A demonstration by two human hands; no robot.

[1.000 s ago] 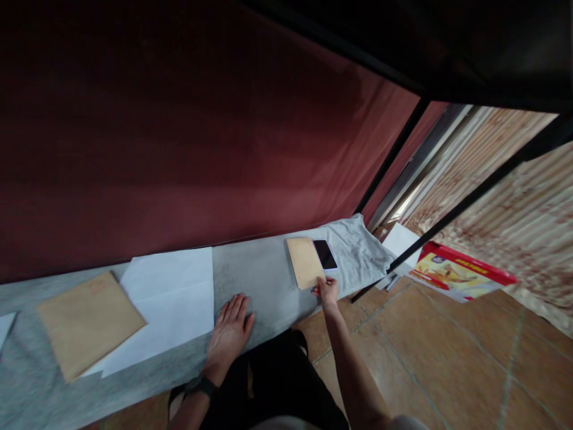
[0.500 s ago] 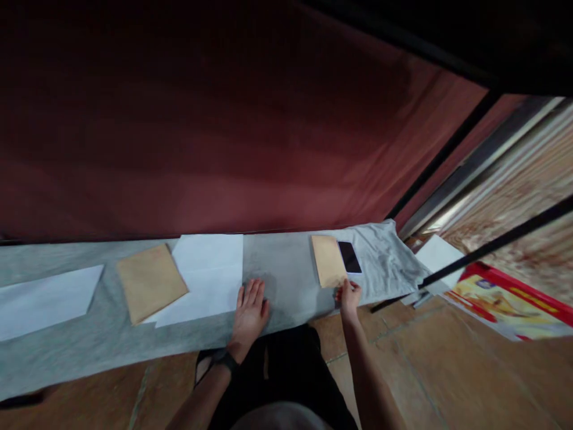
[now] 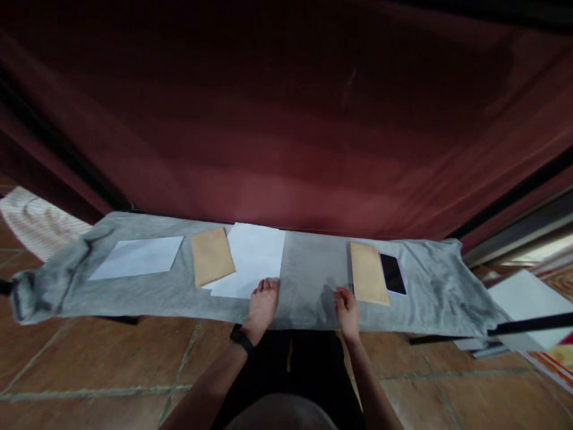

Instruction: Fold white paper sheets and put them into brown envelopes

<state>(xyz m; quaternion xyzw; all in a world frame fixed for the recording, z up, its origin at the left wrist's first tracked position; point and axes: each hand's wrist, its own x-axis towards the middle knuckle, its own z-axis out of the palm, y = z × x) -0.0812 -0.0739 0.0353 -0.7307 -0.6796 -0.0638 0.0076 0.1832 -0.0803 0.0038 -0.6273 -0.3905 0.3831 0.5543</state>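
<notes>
My left hand (image 3: pixel 263 301) lies at the lower right corner of the white paper sheets (image 3: pixel 257 257), its fingers slightly bent and resting on that edge. A brown envelope (image 3: pixel 213 257) overlaps the left side of these sheets. Over the grey cloth, my right hand (image 3: pixel 346 309) is loosely curled, fingers a little apart, with nothing visible in it. Just right of it lies a second brown envelope (image 3: pixel 368 273), its left edge close to my fingers. A dark-screened phone (image 3: pixel 393 275) rests against that envelope's right side.
Grey cloth (image 3: pixel 308 263) covers a long narrow bench. Another white sheet (image 3: pixel 138 257) lies at its left. A dark red fabric wall (image 3: pixel 286 149) rises right behind. At the far right, a white board (image 3: pixel 528 298) and a black bar (image 3: pixel 532 324) stand beyond the bench end.
The view has swung left. My right hand has come away from the right envelope's lower corner to its left side. My left fingers, flat before, are now more bent at the paper's corner.
</notes>
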